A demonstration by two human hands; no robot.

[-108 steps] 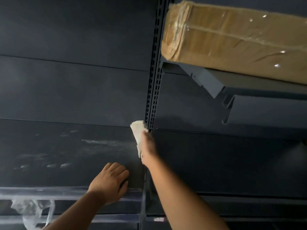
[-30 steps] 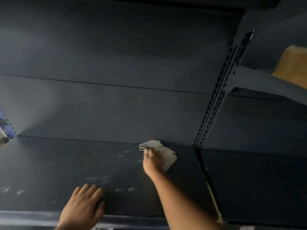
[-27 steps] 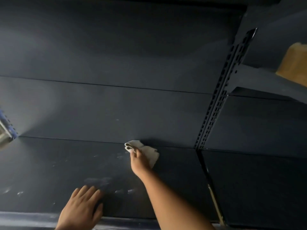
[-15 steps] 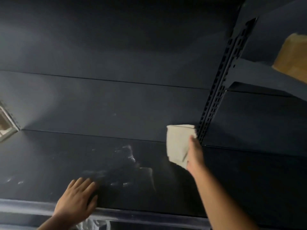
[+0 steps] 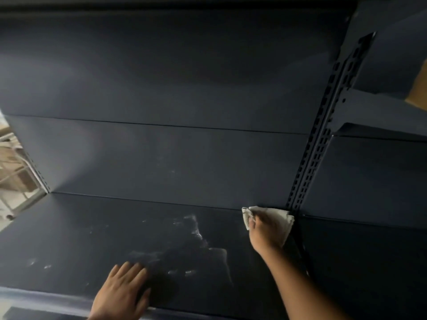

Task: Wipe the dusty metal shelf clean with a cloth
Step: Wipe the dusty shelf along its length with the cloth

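Note:
A dark metal shelf (image 5: 76, 241) fills the lower half of the view, with pale dust smears and wiped streaks (image 5: 196, 232) across its middle. My right hand (image 5: 265, 232) presses a crumpled whitish cloth (image 5: 280, 214) flat onto the shelf's far right corner, where it meets the back panel and the slotted upright. My left hand (image 5: 122, 294) lies flat, fingers together, on the shelf near its front edge, holding nothing.
A slotted metal upright (image 5: 323, 132) rises at the right, with another shelf bay beyond it. A brown cardboard package (image 5: 418, 88) sits on a higher right shelf. Dark back panels (image 5: 161, 153) rise behind. Pale objects (image 5: 13, 172) show past the left end.
My right hand has brought the cloth down from a raised, hanging position to press it flat in the back right corner. The left hand has stayed near the front edge.

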